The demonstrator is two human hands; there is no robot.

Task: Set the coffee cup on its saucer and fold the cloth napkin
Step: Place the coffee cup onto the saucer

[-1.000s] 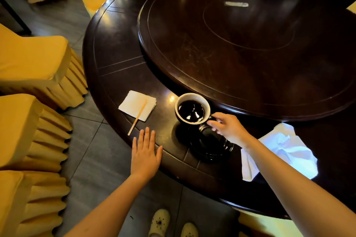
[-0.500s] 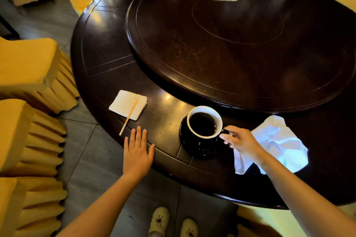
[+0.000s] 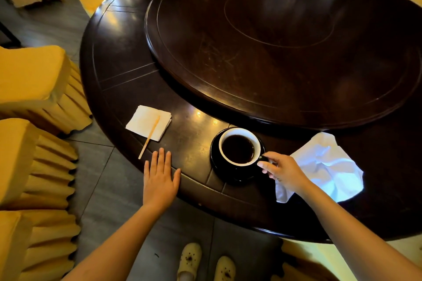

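Note:
A black coffee cup with a white inside, full of dark coffee, stands on its black saucer near the table's front edge. My right hand pinches the cup's handle from the right. A crumpled white cloth napkin lies on the table just right of that hand, partly under my wrist. My left hand rests flat with straight fingers on the table edge, left of the saucer, holding nothing.
A folded white paper napkin with a wooden stir stick on it lies at the left. A raised round turntable fills the dark table's middle. Yellow-covered chairs stand to the left.
My right hand carried the cup from above and left of the saucer down onto the saucer. The left hand stayed on the table edge.

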